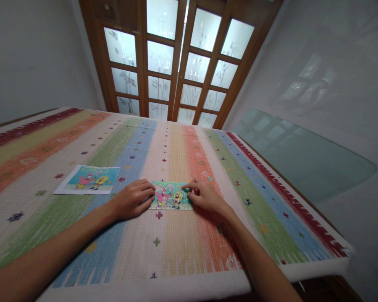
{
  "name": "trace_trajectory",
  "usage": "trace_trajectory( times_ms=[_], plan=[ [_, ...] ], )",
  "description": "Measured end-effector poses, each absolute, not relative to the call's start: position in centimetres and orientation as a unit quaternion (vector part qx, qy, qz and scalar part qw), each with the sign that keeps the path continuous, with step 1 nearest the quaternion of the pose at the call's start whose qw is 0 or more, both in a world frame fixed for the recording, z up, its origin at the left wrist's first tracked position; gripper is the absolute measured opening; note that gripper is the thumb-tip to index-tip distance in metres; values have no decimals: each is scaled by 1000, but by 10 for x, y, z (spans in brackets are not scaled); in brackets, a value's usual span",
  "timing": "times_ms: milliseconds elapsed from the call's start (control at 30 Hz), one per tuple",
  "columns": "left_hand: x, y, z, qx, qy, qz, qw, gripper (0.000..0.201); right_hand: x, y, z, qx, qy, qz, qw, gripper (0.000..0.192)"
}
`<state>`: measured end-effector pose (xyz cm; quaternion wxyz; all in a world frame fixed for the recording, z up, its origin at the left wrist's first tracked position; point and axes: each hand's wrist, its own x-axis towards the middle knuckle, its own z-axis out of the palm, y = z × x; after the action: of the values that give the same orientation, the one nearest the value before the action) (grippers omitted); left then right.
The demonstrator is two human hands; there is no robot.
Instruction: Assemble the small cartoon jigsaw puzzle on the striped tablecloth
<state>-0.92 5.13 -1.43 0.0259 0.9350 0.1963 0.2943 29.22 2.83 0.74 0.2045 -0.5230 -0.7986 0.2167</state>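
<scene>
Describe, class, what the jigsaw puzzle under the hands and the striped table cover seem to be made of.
Jigsaw puzzle: probably printed card, flat and thin, with a bright cartoon print; both hands rest at its sides. Striped table cover: apparently woven cloth or matting, matte, with a fine ribbed weave visible and small stitched-looking crosses.

home room | striped woven tablecloth [176, 260] | wooden frosted-glass doors [173, 63] | plain white walls [34, 54]

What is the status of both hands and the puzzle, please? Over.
Left hand flat on left edge of jigsaw puzzle. Right hand fingertips pressing its right edge. Reference picture lies apart to the left on striped cloth. Nothing obstructing.
</scene>
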Motion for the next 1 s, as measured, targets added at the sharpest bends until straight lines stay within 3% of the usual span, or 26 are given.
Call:
trace_trajectory(
  times_ms=[567, 767, 1000],
  plan=[
    [-9, 51, -13, 935, 195, 295, 19, 21, 291, 31, 8, -509, -800, 250, 196, 24],
    [-9, 51, -14, 935, 193, 296, 18, 21, 293, 31, 9, -501, -805, 252, 192, 30],
    [-8, 50, -12, 934, 192, 299, 25, 21, 296, 30, 7, -503, -807, 241, 194, 18]
  ],
)
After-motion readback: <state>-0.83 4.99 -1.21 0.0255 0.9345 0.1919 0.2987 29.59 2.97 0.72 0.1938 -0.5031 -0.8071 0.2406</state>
